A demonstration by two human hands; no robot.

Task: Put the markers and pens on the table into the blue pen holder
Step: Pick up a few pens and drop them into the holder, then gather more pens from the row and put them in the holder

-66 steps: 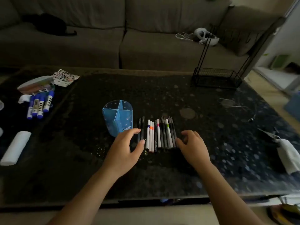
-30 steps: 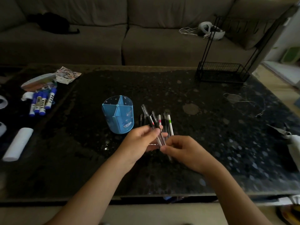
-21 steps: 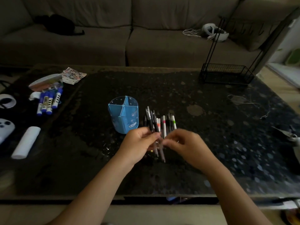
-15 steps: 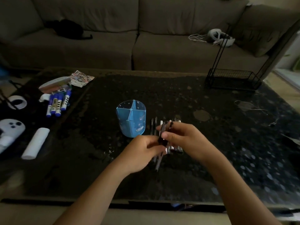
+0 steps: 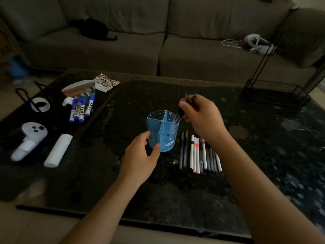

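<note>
Dark pens (image 5: 182, 107) are pinched in the right hand (image 5: 202, 117), tilted, tips dipping into the right compartment of the blue pen holder (image 5: 162, 132), whose near-left wall is cupped loosely by the left hand (image 5: 142, 155). Just right of the holder, a row of pens and markers (image 5: 199, 154) is laid on the table (image 5: 175, 191), long axes near-to-far, under the right wrist. Blue markers (image 5: 81, 110) are left well apart, far left; nothing is seen blocking the way.

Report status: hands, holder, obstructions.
Right hand lowering dark pens into blue pen holder. Left hand steadies holder. Pen row remains. Nothing blocking.
</note>
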